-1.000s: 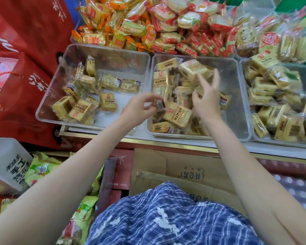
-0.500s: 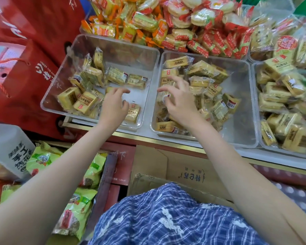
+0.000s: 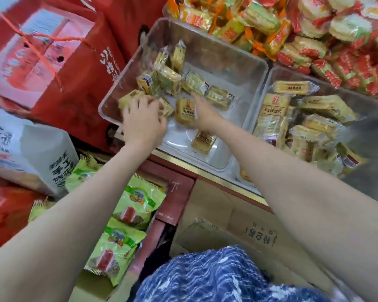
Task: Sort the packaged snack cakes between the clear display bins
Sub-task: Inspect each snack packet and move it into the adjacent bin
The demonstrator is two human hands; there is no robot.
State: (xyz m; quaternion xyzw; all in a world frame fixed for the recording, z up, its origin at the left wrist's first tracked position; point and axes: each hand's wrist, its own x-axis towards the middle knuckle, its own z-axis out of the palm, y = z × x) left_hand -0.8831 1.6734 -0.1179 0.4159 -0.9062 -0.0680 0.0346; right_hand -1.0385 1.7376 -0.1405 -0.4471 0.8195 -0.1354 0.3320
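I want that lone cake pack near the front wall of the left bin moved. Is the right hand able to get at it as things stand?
Probably yes. The lone pack lies flat by itself on the left bin floor, nothing on it, just below the right hand, whose fingers are straight and appear empty.

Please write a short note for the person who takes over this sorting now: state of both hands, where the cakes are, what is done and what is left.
Left hand: fingers curled on cakes at the near left corner of the left bin.
Right hand: fingers straight, beside a yellow cake in the same bin.
Done: some cakes lie in the left bin.
Left: the middle bin holds many cakes; sorting appears unfinished.
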